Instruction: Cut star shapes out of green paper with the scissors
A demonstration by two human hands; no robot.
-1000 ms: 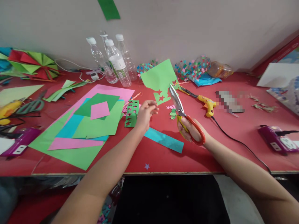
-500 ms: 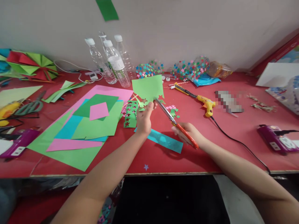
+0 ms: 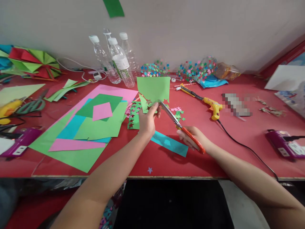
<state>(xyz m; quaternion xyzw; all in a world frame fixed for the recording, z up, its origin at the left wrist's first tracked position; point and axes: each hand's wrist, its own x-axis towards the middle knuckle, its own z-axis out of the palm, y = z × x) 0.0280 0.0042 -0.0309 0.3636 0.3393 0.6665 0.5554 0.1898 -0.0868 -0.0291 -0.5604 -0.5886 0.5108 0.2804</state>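
Note:
My left hand (image 3: 148, 120) pinches the lower edge of a light green paper sheet (image 3: 153, 87), which stands up from the fingers and has star-shaped holes along its bottom. My right hand (image 3: 194, 138) is wrapped round the red handles of a pair of scissors (image 3: 175, 119). Their tips touch or lie close to the sheet's lower edge, beside my left thumb. Beneath the hands lies a blue paper strip (image 3: 169, 143). A green strip with punched stars (image 3: 133, 119) is partly hidden behind my left hand. Small pink and green paper stars (image 3: 178, 112) lie beyond the scissors.
Coloured paper sheets (image 3: 95, 159) are layered at left. Plastic bottles (image 3: 122, 65) stand by the wall near star-filled containers (image 3: 200, 70). A yellow glue gun (image 3: 213, 107) with a trailing cord and a purple power strip (image 3: 284, 143) lie at right. One small star (image 3: 150, 170) is near the table edge.
The green sheet has turned to face me more squarely, and its loose lower-left piece sits more upright. The whole view has shifted slightly; both hands keep their grips.

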